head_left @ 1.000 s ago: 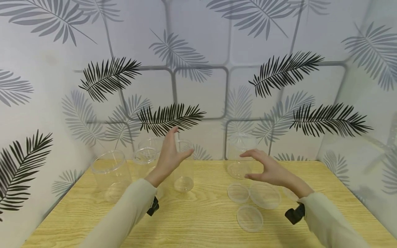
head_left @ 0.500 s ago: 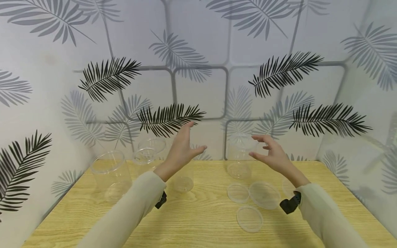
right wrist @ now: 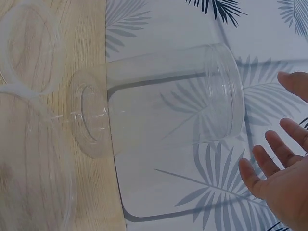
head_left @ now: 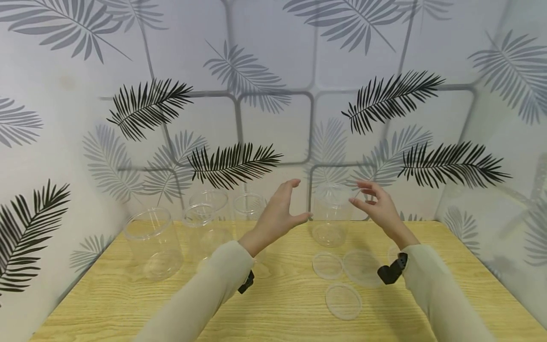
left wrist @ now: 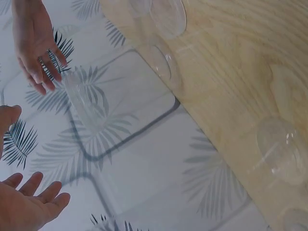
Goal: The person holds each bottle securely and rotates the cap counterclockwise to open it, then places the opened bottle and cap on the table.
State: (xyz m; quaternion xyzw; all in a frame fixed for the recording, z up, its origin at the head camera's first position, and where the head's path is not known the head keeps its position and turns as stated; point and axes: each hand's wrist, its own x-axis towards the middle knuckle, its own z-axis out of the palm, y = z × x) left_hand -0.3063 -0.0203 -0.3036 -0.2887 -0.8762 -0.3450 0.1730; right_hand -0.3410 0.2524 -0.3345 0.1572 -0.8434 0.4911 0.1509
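A clear plastic jar (head_left: 331,216) stands upright near the back edge of the table, with a clear lid (right wrist: 228,91) on its top. To its left is my left hand (head_left: 278,213), thumb and fingers spread apart, with nothing in them. My right hand (head_left: 380,209) hovers at the jar's right side, fingertips close to its upper part. In the right wrist view this hand (right wrist: 279,168) shows relaxed fingers and a gap to the jar's top. Both hands, left (left wrist: 29,207) and right (left wrist: 36,53), appear on either side of the lidded top in the left wrist view.
Several clear open jars stand at the left, among them a wide one (head_left: 154,244) and a narrow one (head_left: 249,204) partly behind my left hand. Flat round lids (head_left: 344,301) lie before the lidded jar, one partly hidden by my right wrist. A leaf-patterned wall (head_left: 273,118) closes off the back.
My left hand has moved right, from beside the narrow jar toward the lidded jar. My right hand has risen and shifted slightly right. Jars and lids stay in place.
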